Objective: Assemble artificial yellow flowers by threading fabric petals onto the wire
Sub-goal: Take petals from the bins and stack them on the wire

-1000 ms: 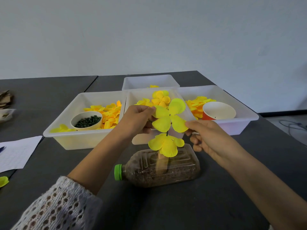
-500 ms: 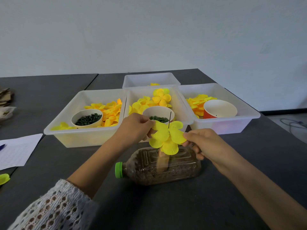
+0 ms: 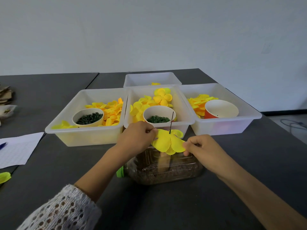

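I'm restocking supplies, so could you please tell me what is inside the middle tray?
The middle tray holds loose yellow petals and a paper cup of small green rings. The cup hides whatever lies beneath it.

front: bottle on table, wire up from it
behind: 3 trays in row, 4th tray at back
left: paper

We see yellow fabric petals bunched low on thin dark wire, frame centre; wire upright, its tip bare above them. More loose petals upper centre.
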`<act>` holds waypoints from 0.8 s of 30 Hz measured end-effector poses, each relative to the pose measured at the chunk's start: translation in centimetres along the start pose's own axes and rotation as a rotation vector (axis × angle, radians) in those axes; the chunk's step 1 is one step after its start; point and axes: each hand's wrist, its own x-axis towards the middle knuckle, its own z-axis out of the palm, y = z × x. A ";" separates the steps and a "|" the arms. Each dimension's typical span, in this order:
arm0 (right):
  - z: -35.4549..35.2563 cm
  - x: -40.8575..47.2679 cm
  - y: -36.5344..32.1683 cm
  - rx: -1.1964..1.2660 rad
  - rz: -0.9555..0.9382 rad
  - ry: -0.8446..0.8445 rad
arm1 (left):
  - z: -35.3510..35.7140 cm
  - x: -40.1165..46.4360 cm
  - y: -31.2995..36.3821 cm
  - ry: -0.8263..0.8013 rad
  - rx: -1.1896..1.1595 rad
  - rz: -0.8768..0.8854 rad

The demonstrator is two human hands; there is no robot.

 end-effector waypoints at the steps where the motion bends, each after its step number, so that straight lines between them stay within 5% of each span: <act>1: 0.0 0.0 0.0 -0.009 -0.006 -0.008 | 0.0 0.0 -0.1 0.000 -0.012 -0.001; 13: -3.4 1.7 0.7 0.009 0.002 0.092 | -1.8 0.1 -0.4 0.256 -0.194 -0.015; 19: -8.4 10.0 1.1 -0.398 -0.185 0.429 | -1.9 0.3 0.2 0.323 -0.279 0.005; 24: -9.8 18.0 2.0 -0.726 -0.108 0.320 | -2.3 0.2 0.7 0.333 -0.315 0.021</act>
